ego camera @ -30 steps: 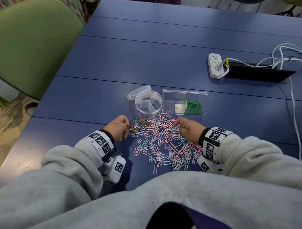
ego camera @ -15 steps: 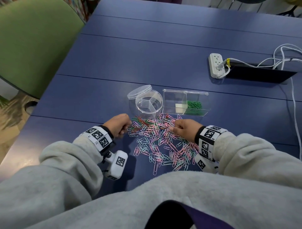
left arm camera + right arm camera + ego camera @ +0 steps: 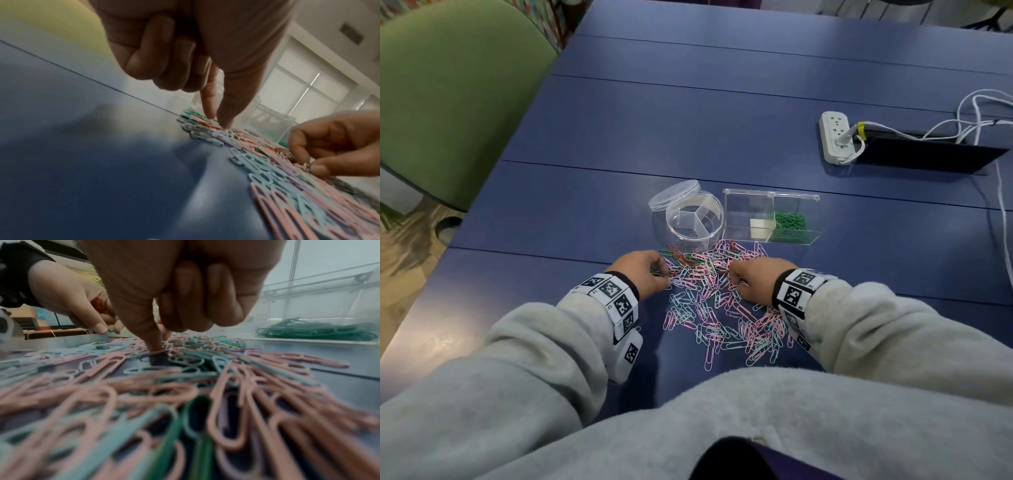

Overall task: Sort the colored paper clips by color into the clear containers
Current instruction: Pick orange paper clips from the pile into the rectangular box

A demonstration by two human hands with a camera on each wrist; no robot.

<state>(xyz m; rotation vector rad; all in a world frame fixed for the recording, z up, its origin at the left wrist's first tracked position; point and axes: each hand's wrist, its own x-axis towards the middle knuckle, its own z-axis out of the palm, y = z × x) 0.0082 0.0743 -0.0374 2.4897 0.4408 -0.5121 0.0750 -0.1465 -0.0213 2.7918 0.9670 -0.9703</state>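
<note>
- Pastel pink, blue and green paper clips [image 3: 717,301] lie heaped on the blue plank desk [image 3: 688,137], just before the round clear divided tub [image 3: 695,221] and the rectangular clear box [image 3: 770,219] holding green clips.
- Left hand [image 3: 642,274]: forefinger and thumb tips pressed onto clips, grip around any one unclear.
- Right hand [image 3: 755,279]: forefinger and thumb pinch a pink clip.

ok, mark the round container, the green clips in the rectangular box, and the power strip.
round container [image 3: 690,236], head view, near rim of the clear wall.
green clips [image 3: 789,222], head view, middle of the heap in the box's right compartment.
power strip [image 3: 831,137], head view, top face.
</note>
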